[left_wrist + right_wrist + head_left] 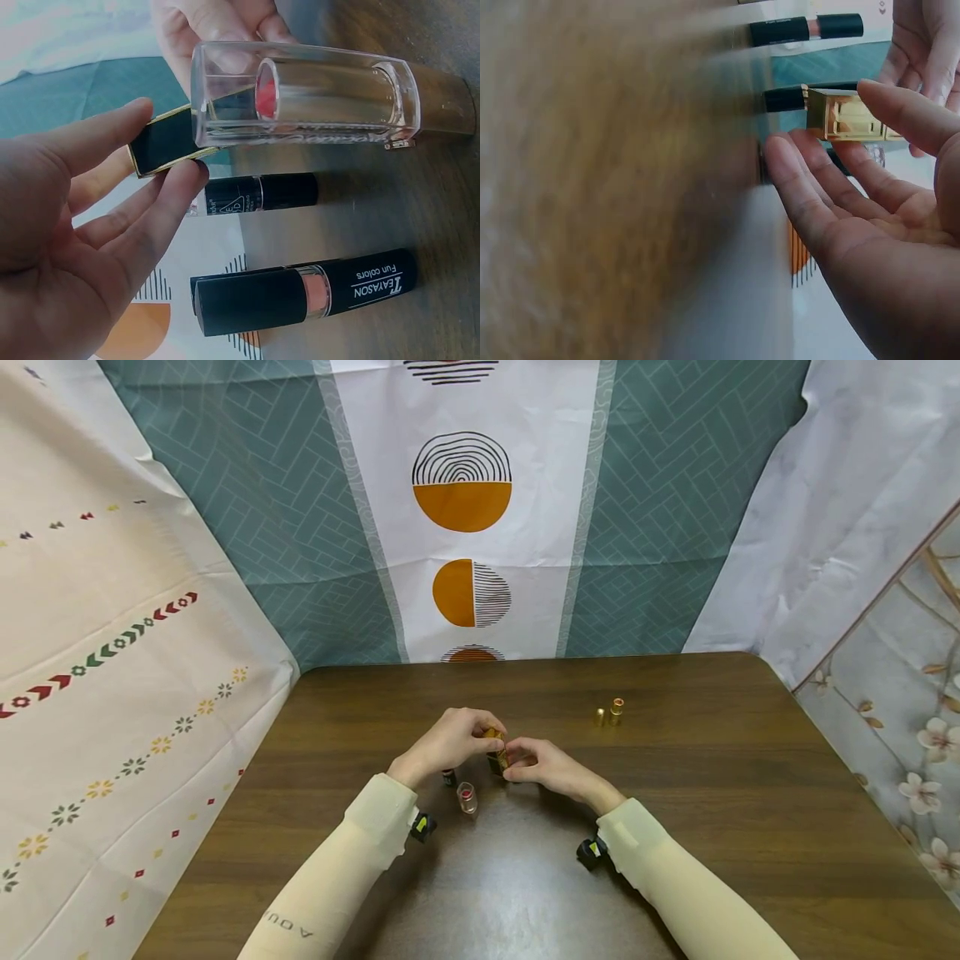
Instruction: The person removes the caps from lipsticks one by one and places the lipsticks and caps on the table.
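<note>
Both hands meet at a boxy black-and-gold lipstick [497, 762] in the middle of the table. My left hand [455, 739] pinches its upper end; in the left wrist view a black face with gold edges shows between thumb and fingers. From the other side, my right hand [551, 768] has its thumb and fingers around the lower part, whose shiny gold side [855, 118] shows in the right wrist view. Just in front stands a lipstick with a clear cap [337, 97], red at its tip. Black lipsticks [300, 292] stand upright near the left hand, partly hidden by it in the head view.
A gold tube [617, 712] and a shorter gold piece [600, 717] stand toward the back right of the brown wooden table [697, 760]. Patterned cloth [480, 543] hangs behind the table's far edge, with more cloth at both sides.
</note>
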`<state>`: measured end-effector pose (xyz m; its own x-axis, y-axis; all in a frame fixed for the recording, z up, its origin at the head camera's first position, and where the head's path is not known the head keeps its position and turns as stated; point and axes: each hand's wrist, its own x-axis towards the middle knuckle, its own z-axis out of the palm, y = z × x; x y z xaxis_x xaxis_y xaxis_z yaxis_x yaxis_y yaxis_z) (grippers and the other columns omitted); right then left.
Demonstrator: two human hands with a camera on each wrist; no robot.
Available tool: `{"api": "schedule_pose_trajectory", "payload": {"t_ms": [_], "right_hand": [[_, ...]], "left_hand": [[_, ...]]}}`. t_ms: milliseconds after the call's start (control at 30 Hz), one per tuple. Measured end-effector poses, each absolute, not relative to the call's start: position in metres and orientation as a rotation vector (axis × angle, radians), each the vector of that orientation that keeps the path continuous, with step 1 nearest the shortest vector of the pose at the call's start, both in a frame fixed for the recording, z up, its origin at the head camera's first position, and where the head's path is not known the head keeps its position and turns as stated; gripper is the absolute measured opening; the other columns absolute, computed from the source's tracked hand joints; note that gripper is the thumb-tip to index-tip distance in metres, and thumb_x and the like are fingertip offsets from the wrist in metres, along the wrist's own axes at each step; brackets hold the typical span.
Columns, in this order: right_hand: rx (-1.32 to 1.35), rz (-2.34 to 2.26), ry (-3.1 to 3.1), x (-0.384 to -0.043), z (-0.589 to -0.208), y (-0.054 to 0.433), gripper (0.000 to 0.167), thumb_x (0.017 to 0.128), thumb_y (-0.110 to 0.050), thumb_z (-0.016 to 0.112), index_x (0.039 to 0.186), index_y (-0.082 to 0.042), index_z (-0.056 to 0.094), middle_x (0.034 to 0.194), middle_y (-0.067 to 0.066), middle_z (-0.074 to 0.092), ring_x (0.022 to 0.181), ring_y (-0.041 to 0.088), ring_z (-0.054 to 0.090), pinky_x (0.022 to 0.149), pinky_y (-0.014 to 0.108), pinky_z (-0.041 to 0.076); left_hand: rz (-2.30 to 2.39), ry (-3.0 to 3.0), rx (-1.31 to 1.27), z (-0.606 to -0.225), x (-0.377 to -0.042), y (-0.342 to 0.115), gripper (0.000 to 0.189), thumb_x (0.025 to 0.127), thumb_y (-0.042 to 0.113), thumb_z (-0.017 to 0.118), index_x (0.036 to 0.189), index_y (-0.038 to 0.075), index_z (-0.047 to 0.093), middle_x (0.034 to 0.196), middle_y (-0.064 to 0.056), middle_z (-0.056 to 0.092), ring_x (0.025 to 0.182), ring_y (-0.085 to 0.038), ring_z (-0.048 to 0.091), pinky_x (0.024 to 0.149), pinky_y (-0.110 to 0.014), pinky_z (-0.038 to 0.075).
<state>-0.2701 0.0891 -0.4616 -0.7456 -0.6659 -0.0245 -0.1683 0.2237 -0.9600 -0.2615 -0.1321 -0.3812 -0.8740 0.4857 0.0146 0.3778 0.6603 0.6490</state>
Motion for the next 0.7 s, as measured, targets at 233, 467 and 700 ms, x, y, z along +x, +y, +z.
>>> {"api": "schedule_pose_trajectory", "payload": {"t_ms": [233,467,700], "right_hand": [[-0.737,-1.61,2.056,-0.268,-0.46,0.083,0.042,0.102,-0.013,0.068,0.136,0.008,0.057,0.129,0.024,0.063,0.108,0.034,0.069,0.093,0.044,0.058],[-0.699,-1.7,2.069,-0.267,-0.457,0.077,0.031,0.104,-0.013,0.066,0.125,0.009,0.062,0.107,0.018,0.071,0.098,0.045,0.07,0.09,0.052,0.058],[-0.685,-1.748,2.053,-0.266,-0.45,0.078,0.032,0.103,-0.012,0.067,0.127,0.01,0.063,0.107,0.016,0.072,0.1,0.05,0.069,0.093,0.056,0.056]], "left_hand": [[1.023,2.775,0.629,-0.38,-0.263,-0.129,0.018,0.099,0.024,0.075,0.113,0.013,0.077,0.101,0.0,0.075,0.086,-0.011,0.068,0.077,-0.032,0.058],[1.026,2.83,0.603,-0.378,-0.264,-0.125,0.015,0.099,0.03,0.075,0.106,0.016,0.077,0.096,0.003,0.073,0.089,-0.014,0.066,0.078,-0.034,0.055],[1.237,2.736,0.611,-0.381,-0.266,-0.127,0.021,0.098,0.024,0.076,0.117,0.014,0.075,0.108,0.0,0.075,0.103,-0.019,0.07,0.092,-0.042,0.055]]}}
